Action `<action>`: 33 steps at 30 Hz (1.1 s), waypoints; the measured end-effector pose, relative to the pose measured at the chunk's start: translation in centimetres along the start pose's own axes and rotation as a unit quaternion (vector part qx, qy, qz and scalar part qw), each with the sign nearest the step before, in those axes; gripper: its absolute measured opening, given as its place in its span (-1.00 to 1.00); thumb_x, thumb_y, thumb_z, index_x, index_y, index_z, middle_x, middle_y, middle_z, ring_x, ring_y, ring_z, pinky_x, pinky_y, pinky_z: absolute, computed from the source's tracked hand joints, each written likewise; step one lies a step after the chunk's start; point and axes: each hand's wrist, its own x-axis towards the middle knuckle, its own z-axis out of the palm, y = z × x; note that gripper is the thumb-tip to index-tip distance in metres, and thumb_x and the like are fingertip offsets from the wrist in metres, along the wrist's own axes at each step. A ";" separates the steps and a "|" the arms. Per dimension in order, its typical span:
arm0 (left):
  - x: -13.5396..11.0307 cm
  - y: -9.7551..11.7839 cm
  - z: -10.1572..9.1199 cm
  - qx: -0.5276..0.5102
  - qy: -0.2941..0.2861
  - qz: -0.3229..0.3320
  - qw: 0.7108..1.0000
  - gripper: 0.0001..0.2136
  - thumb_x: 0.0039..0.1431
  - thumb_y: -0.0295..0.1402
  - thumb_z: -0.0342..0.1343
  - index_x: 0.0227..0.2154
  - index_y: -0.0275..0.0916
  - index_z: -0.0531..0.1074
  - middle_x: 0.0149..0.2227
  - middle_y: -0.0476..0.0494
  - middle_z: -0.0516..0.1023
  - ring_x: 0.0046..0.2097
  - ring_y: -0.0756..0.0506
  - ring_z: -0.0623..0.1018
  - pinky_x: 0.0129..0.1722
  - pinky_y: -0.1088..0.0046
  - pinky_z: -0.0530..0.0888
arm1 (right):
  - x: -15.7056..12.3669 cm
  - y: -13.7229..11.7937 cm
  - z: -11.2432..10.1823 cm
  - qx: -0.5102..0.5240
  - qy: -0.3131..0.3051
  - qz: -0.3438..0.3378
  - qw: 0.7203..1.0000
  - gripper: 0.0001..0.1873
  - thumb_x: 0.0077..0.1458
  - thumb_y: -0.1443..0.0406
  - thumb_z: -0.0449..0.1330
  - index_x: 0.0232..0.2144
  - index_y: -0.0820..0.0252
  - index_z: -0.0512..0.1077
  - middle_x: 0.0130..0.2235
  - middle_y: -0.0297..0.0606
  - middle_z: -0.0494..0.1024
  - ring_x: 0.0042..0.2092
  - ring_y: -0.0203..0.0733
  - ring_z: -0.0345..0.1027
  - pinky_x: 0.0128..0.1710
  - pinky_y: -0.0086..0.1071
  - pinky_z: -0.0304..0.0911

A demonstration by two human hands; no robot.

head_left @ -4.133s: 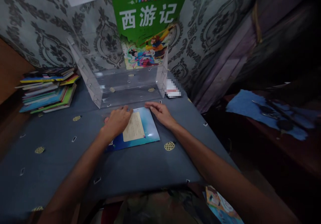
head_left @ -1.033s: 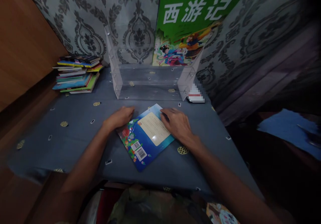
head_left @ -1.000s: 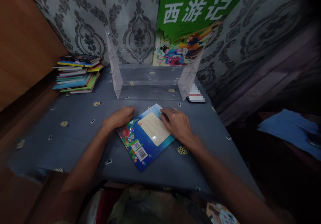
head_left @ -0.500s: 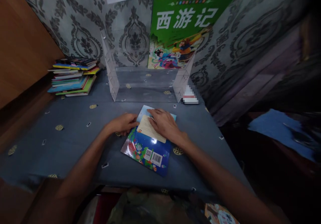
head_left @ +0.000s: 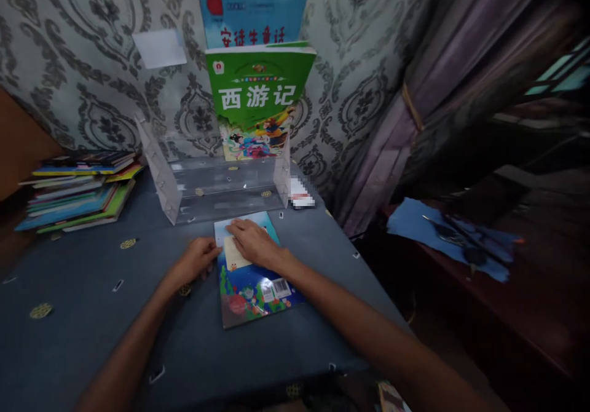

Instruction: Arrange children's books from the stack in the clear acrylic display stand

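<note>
A glossy blue book (head_left: 258, 286) with sea pictures, a pale text panel and a barcode lies on the cloth-covered table. Across its upper part rests my right hand (head_left: 255, 244), fingers stretched out flat and holding nothing. My left hand (head_left: 198, 259) is closed at the book's left edge, its fingers curled with thumb and forefinger against that edge. Just beyond the book stands a clear plastic rack (head_left: 225, 200). Behind the rack, a green book (head_left: 258, 107) leans upright with a light blue book (head_left: 255, 9) rising behind it.
A stack of books (head_left: 85, 194) sits at the table's left. A small blurred white item (head_left: 300, 194) stands beside the rack. Patterned wallpaper (head_left: 354, 61) and a purple curtain (head_left: 391, 135) border the table. On a dark red surface to the right lies a blue cloth (head_left: 415, 224).
My view has swung right and up, bringing the light blue book into sight. The book under my hands has turned counter-clockwise and lies straighter. My right hand stays flat on it.
</note>
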 end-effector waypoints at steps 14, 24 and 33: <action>2.9 0.3 -1.2 0.072 0.068 0.024 0.995 -0.75 0.23 -0.20 -0.02 -0.51 -0.20 0.26 -0.68 0.09 0.39 -0.70 0.04 0.36 -0.61 0.55 0.28 | 0.9 0.3 2.4 -0.036 0.014 0.015 0.999 -0.55 0.28 0.51 0.00 0.17 0.34 0.37 0.24 0.08 0.39 0.29 -0.02 0.23 0.31 -0.14 0.07; 4.4 0.6 -1.8 0.124 0.086 0.017 0.988 -0.76 0.26 -0.28 -0.04 -0.52 -0.20 0.28 -0.64 0.04 0.44 -0.65 0.03 0.38 -0.52 0.52 0.32 | 1.5 -0.1 2.7 -0.040 0.030 0.060 0.997 -0.54 0.30 0.49 -0.04 0.19 0.35 0.35 0.22 0.12 0.39 0.29 -0.02 0.21 0.32 -0.09 0.05; 3.2 0.8 -1.1 0.282 0.164 0.047 0.944 -0.70 0.36 -0.29 -0.03 0.07 -0.22 0.38 -0.23 -0.19 0.63 -0.15 -0.18 0.59 -0.14 0.35 0.42 | 1.3 -0.2 1.9 -0.057 0.016 0.044 0.997 -0.58 0.34 0.42 -0.04 0.16 0.28 0.40 0.21 0.05 0.40 0.27 0.00 0.21 0.29 -0.11 0.05</action>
